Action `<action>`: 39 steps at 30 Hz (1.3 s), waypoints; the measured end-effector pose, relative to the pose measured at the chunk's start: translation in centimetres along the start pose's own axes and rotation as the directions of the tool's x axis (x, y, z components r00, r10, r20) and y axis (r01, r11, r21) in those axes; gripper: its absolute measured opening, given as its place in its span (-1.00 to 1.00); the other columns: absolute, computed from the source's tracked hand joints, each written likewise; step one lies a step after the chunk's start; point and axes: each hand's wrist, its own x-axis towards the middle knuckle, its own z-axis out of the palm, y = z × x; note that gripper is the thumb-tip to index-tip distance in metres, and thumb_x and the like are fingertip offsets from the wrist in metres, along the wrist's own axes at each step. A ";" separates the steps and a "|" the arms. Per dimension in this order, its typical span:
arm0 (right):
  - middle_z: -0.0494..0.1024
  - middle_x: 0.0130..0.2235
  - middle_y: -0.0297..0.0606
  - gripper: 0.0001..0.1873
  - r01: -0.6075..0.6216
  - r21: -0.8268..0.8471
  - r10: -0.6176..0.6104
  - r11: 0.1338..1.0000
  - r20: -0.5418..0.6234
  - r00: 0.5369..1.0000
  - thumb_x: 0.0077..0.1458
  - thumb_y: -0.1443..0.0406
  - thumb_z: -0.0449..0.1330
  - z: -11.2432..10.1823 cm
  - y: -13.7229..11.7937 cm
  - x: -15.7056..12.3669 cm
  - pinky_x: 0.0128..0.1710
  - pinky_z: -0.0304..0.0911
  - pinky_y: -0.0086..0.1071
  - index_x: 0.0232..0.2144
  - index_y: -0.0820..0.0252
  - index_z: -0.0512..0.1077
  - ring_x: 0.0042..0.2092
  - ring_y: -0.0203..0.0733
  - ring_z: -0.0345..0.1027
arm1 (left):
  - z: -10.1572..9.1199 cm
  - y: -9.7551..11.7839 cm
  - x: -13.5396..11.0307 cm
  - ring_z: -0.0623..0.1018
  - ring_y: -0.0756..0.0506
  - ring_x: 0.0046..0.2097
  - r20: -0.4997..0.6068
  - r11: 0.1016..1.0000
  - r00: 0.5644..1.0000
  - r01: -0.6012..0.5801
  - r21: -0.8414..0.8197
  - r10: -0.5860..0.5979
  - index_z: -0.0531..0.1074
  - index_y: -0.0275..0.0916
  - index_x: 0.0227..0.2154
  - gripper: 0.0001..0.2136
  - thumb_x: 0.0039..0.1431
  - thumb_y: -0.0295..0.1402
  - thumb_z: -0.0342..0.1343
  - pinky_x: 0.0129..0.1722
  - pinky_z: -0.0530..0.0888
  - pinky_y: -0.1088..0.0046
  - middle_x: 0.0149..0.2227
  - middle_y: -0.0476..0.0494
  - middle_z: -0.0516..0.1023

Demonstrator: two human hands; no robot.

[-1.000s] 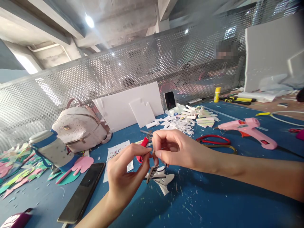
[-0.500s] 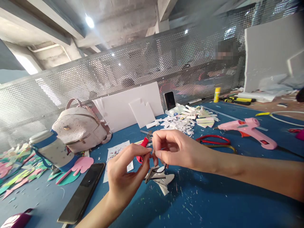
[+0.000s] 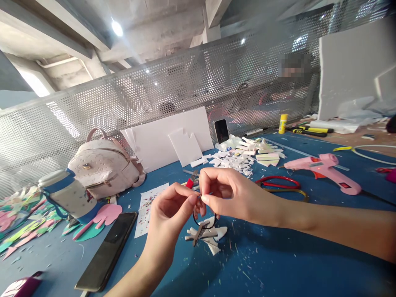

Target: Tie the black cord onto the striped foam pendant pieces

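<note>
We pinch a thin black loop (image 3: 202, 220) between both hands (image 3: 168, 214) (image 3: 230, 194), and it hangs straight down over the white scraps (image 3: 213, 239).

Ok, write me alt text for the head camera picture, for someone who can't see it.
Two bare hands, left hand and right hand, meet fingertip to fingertip above a blue table, pinching a thin black loop that hangs over white foam scraps. A pink glue gun, red scissors, a black phone and a pale backpack lie around them.
</note>
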 end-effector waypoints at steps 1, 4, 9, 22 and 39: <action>0.51 -0.38 -0.32 -0.83 0.007 -0.043 -0.008 0.999 -0.018 1.000 0.14 0.43 0.16 0.1 -0.1 -0.1 -0.29 0.34 -0.39 -0.42 0.17 0.23 -0.29 -0.25 0.45 | 0.2 0.1 -0.1 0.46 0.04 -0.44 -0.004 0.997 0.999 0.054 -0.050 -0.054 0.50 -0.27 -0.47 -0.84 0.22 -0.38 0.22 -0.38 0.42 0.58 -0.51 -0.01 0.52; 0.49 -0.39 -0.34 -0.82 0.034 -0.143 -0.041 0.989 -0.049 0.998 0.11 0.45 0.17 0.3 -0.2 -0.4 -0.28 0.39 -0.32 -0.40 0.15 0.23 -0.31 -0.19 0.48 | 0.6 0.3 -0.3 0.43 0.04 -0.44 -0.004 0.966 0.982 0.183 -0.184 -0.187 0.49 -0.28 -0.48 -0.83 0.18 -0.35 0.26 -0.41 0.42 0.57 -0.50 -0.01 0.49; 0.48 -0.41 -0.36 -0.81 0.072 -0.209 -0.083 0.975 -0.043 0.996 0.08 0.47 0.16 0.5 -0.4 -0.6 -0.32 0.41 -0.32 -0.41 0.14 0.23 -0.33 -0.19 0.50 | 1.0 0.5 -0.6 0.41 0.03 -0.46 -0.024 0.934 0.969 0.231 -0.271 -0.246 0.49 -0.29 -0.52 -0.82 0.10 -0.34 0.31 -0.43 0.42 0.55 -0.52 0.00 0.47; 0.52 -0.41 -0.36 -0.79 -0.009 -0.155 0.001 0.988 -0.052 0.999 0.04 0.48 0.18 0.5 -0.7 -0.5 -0.34 0.39 -0.38 -0.43 0.14 0.21 -0.33 -0.21 0.51 | 1.0 0.5 -0.7 0.45 0.03 -0.46 -0.049 0.962 0.980 0.182 -0.203 -0.195 0.50 -0.30 -0.52 -0.82 0.10 -0.35 0.33 -0.43 0.44 0.56 -0.50 0.00 0.50; 0.55 -0.39 -0.33 -0.79 -0.022 -0.139 0.018 0.990 -0.029 0.999 0.07 0.46 0.17 0.3 -0.5 -0.3 -0.33 0.40 -0.37 -0.41 0.13 0.19 -0.32 -0.20 0.53 | 0.8 0.2 -0.7 0.49 0.06 -0.50 -0.038 0.970 0.987 0.144 -0.195 -0.154 0.55 -0.30 -0.49 -0.86 0.12 -0.37 0.33 -0.43 0.48 0.57 -0.53 0.01 0.54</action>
